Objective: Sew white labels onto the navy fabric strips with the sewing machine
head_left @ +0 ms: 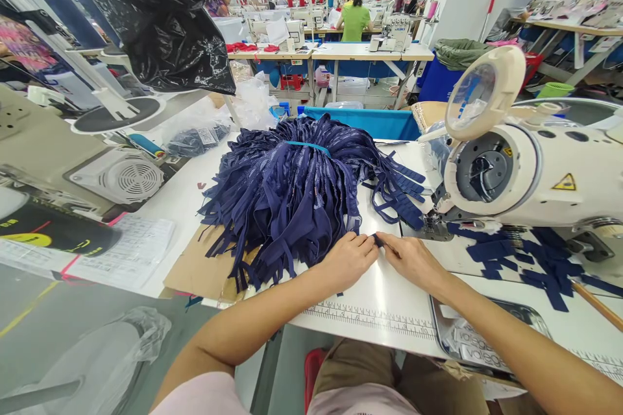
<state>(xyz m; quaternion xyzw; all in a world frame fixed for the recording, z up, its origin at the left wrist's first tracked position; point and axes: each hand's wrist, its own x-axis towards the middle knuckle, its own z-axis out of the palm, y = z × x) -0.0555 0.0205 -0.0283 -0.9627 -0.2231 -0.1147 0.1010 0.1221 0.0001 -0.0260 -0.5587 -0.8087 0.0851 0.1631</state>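
Note:
My left hand [351, 260] and my right hand [407, 260] meet over the white table, fingers pinched together on a small navy fabric strip [378, 240] between them. Most of that strip is hidden by the fingers. Just beyond my left hand lies a large bundle of navy fabric pieces [292, 191], tied around with a teal band [309, 146]. More navy strips [402, 191] trail from the bundle toward the sewing machine [540, 162], whose needle area is close to my right hand.
Loose navy scraps [545, 262] lie under the machine at right. A metal tray with labels [479, 340] sits below my right forearm, beside a printed ruler [370, 319]. Brown cardboard [195, 266] pokes out under the bundle. Another machine [111, 172] stands left; co-workers sit beyond.

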